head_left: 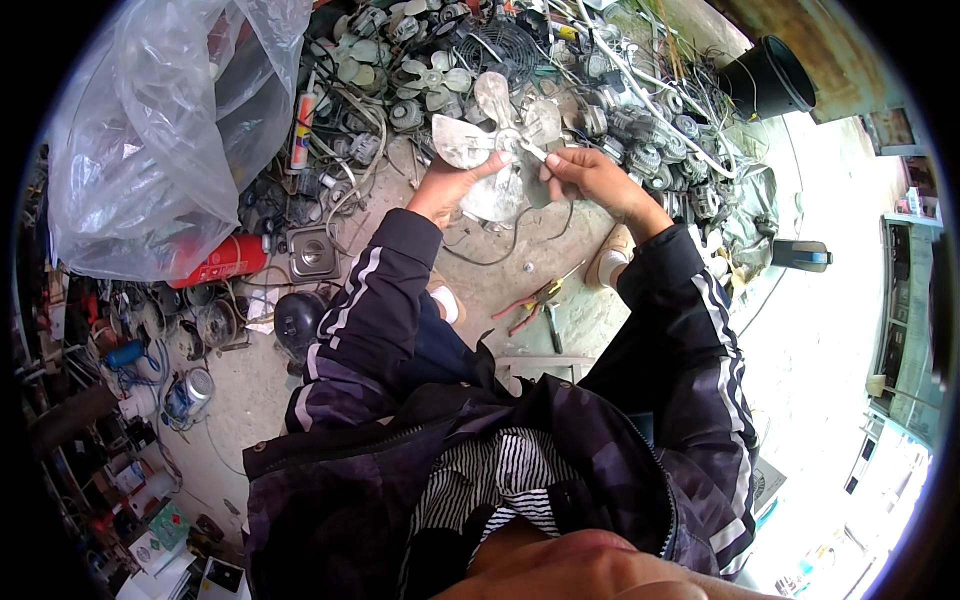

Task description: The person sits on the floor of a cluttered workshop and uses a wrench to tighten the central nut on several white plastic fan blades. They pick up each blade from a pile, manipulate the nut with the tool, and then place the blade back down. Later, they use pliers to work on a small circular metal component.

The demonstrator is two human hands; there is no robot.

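A dusty, pale fan blade [493, 200] with several broad vanes is held up in front of me, above the floor. My left hand [452, 185] grips its left side, with the thumb lying near the hub. From the right, my right hand [592, 182] pinches a short, pale, stick-shaped piece [534, 150] whose end is at the hub; its exact kind is not clear. Below the blade, pliers [535, 299] with red handles lie on the concrete floor, beside a dark-handled tool [554, 330].
A heap of small motors [655, 160] and cables spreads beyond my hands, with another fan blade [437, 80] on it. A clear plastic bag [170, 140] bulges at left, above a red cylinder [228, 258] and a metal lid [313, 253]. A black bucket [768, 80] stands far right.
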